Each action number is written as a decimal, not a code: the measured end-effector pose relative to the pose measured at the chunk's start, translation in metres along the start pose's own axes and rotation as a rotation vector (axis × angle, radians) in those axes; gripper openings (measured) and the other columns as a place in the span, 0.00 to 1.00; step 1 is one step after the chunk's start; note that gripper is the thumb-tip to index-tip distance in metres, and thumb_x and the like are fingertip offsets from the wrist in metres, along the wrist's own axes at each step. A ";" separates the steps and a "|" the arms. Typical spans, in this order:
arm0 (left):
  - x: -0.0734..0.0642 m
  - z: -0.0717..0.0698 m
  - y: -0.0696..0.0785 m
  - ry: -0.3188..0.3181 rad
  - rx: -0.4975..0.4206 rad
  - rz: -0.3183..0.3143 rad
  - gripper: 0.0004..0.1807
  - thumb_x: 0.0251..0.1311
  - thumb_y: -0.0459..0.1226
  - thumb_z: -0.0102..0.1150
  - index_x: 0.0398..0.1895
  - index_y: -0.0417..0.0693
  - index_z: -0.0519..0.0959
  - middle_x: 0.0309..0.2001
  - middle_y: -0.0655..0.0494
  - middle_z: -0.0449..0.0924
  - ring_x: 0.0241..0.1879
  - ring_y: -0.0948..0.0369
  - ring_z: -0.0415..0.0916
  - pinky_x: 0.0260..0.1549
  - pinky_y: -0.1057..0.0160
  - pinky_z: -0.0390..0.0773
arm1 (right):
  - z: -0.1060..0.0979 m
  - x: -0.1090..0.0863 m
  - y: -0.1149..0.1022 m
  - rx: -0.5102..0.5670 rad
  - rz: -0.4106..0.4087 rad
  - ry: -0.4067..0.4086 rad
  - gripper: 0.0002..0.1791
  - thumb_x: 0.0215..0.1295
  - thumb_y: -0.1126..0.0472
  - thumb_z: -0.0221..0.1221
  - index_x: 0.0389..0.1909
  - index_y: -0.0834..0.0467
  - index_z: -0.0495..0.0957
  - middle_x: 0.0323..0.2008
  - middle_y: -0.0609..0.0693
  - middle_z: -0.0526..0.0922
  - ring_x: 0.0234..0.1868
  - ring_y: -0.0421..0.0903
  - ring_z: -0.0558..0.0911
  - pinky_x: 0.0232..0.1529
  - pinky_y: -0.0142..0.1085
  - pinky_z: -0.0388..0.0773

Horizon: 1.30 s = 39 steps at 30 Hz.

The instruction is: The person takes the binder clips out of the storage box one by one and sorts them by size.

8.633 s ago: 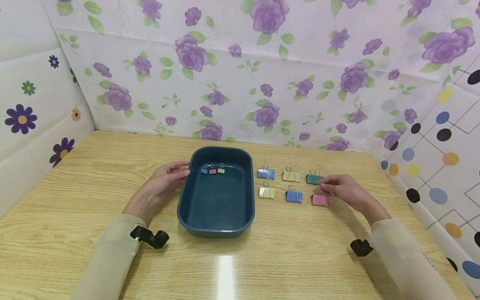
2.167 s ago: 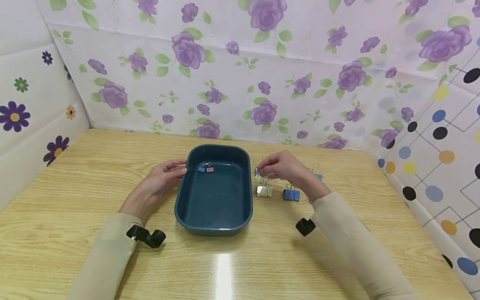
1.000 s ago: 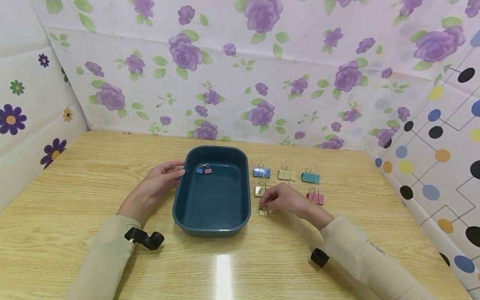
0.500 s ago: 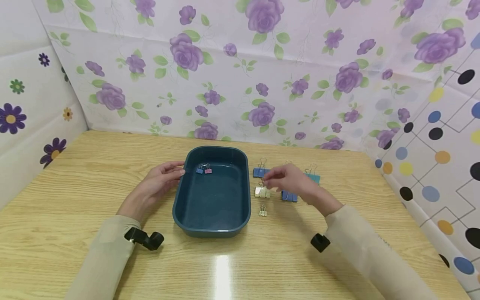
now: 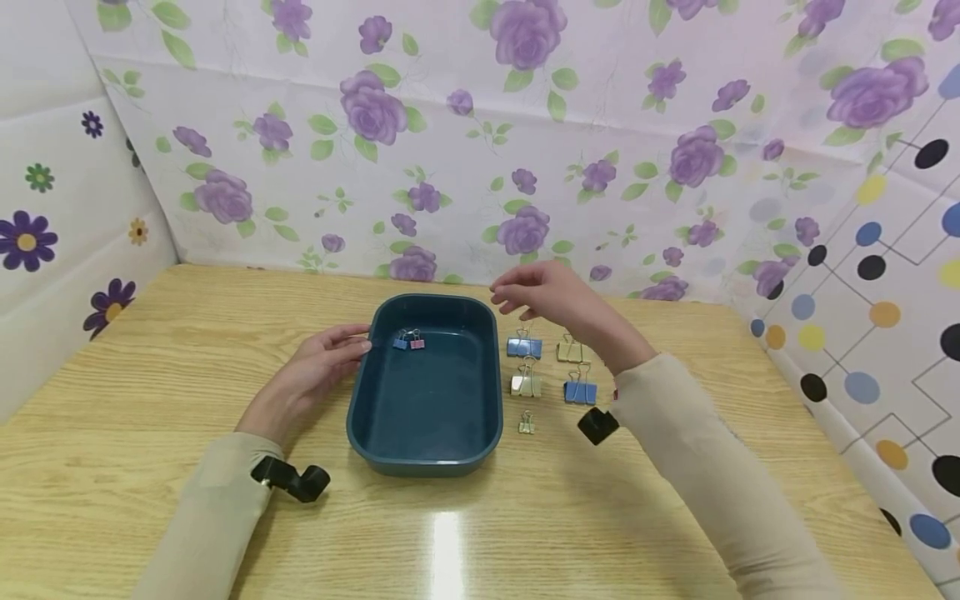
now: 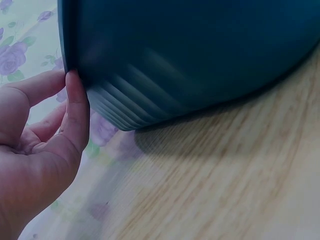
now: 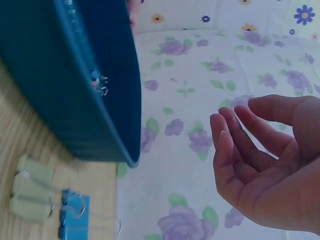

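My left hand (image 5: pixel 315 375) pinches the left rim of the dark teal tray (image 5: pixel 427 462); in the left wrist view the thumb (image 6: pixel 75 107) lies on its outer wall. Inside, near the back left, sit a small blue binder clip (image 5: pixel 401 343) and a small pink one (image 5: pixel 417 344). My right hand (image 5: pixel 551 296) is raised beyond the tray's back right corner, empty, fingers loosely bent, as the right wrist view shows. Below it stand a large blue clip (image 5: pixel 524 348) and a large pale yellow clip (image 5: pixel 526 386). In front of that yellow clip stands a small yellow clip (image 5: pixel 527 427).
Farther right stand another large yellow clip (image 5: pixel 570 352) and another large blue clip (image 5: pixel 580 392). The right sleeve (image 5: pixel 675 425) hides the teal clip and most of the pink one. Floral sheeting (image 5: pixel 450 142) encloses the wooden table (image 5: pixel 262 533) behind and at the sides.
The small yellow clip has left the tray, carried by the right hand and set before the large yellow clip. The right hand has let go and moved up and back. The left hand stays.
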<state>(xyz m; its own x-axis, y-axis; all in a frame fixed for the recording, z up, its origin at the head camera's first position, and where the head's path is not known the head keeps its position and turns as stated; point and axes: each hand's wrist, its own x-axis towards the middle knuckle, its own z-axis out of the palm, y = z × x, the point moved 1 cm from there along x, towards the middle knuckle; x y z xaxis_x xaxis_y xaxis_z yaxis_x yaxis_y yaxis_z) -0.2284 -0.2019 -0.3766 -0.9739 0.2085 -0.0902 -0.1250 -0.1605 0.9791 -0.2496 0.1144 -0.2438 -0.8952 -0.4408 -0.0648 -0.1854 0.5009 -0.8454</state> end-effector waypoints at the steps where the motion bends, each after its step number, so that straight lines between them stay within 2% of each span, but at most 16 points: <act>1: 0.000 0.000 0.000 -0.002 0.000 0.001 0.29 0.68 0.31 0.54 0.68 0.30 0.58 0.44 0.58 0.79 0.42 0.66 0.77 0.44 0.70 0.77 | 0.001 0.003 -0.003 0.009 0.000 0.001 0.15 0.72 0.56 0.54 0.53 0.60 0.79 0.48 0.55 0.82 0.47 0.48 0.81 0.50 0.44 0.78; 6: -0.001 0.000 0.001 -0.012 -0.016 0.005 0.29 0.68 0.31 0.53 0.68 0.29 0.57 0.44 0.57 0.79 0.42 0.67 0.77 0.44 0.70 0.77 | 0.008 0.016 -0.013 0.055 0.007 0.024 0.15 0.72 0.56 0.55 0.52 0.60 0.79 0.47 0.54 0.82 0.48 0.49 0.81 0.49 0.42 0.78; 10: -0.001 0.000 0.000 -0.019 -0.024 0.010 0.29 0.69 0.31 0.53 0.68 0.28 0.57 0.44 0.57 0.79 0.42 0.66 0.77 0.44 0.69 0.77 | 0.016 0.030 -0.016 0.098 0.012 0.047 0.15 0.72 0.57 0.55 0.53 0.61 0.78 0.48 0.55 0.82 0.49 0.50 0.81 0.52 0.44 0.77; 17: 0.002 -0.001 -0.003 0.003 0.032 -0.001 0.29 0.69 0.32 0.53 0.69 0.30 0.58 0.47 0.54 0.78 0.43 0.64 0.77 0.46 0.68 0.77 | 0.038 0.058 -0.005 0.210 0.048 0.039 0.14 0.71 0.59 0.56 0.52 0.62 0.78 0.50 0.59 0.81 0.51 0.53 0.80 0.54 0.43 0.76; 25: -0.001 -0.001 0.000 0.011 0.040 -0.009 0.29 0.69 0.33 0.54 0.69 0.31 0.58 0.48 0.53 0.77 0.43 0.64 0.76 0.45 0.69 0.77 | 0.061 0.083 0.000 0.300 0.048 0.003 0.14 0.68 0.61 0.60 0.50 0.65 0.79 0.49 0.59 0.81 0.52 0.55 0.79 0.53 0.41 0.76; 31: 0.000 -0.001 0.001 0.015 0.025 -0.011 0.29 0.69 0.33 0.53 0.69 0.31 0.58 0.46 0.55 0.77 0.42 0.65 0.77 0.45 0.70 0.77 | 0.079 0.094 0.006 0.261 0.123 0.029 0.15 0.67 0.62 0.60 0.51 0.64 0.79 0.46 0.57 0.82 0.50 0.52 0.80 0.47 0.35 0.78; 35: -0.001 -0.001 0.002 0.007 0.014 -0.006 0.30 0.69 0.32 0.54 0.69 0.29 0.57 0.45 0.57 0.78 0.42 0.66 0.77 0.45 0.69 0.77 | 0.090 0.099 0.010 0.232 0.178 0.064 0.13 0.66 0.63 0.61 0.48 0.64 0.81 0.41 0.54 0.82 0.44 0.49 0.81 0.43 0.35 0.78; 39: -0.001 0.000 0.002 -0.004 0.009 -0.007 0.30 0.69 0.32 0.53 0.69 0.29 0.57 0.44 0.58 0.78 0.42 0.66 0.77 0.44 0.69 0.77 | 0.098 0.102 0.014 0.210 0.199 0.074 0.11 0.65 0.65 0.61 0.47 0.65 0.81 0.37 0.52 0.81 0.37 0.44 0.79 0.41 0.36 0.78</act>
<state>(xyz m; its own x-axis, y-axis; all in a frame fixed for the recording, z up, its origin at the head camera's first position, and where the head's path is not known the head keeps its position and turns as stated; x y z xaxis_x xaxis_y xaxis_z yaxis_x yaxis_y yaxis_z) -0.2275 -0.2020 -0.3745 -0.9723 0.2132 -0.0959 -0.1297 -0.1504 0.9801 -0.3041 0.0039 -0.3142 -0.9341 -0.2900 -0.2085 0.0782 0.4034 -0.9117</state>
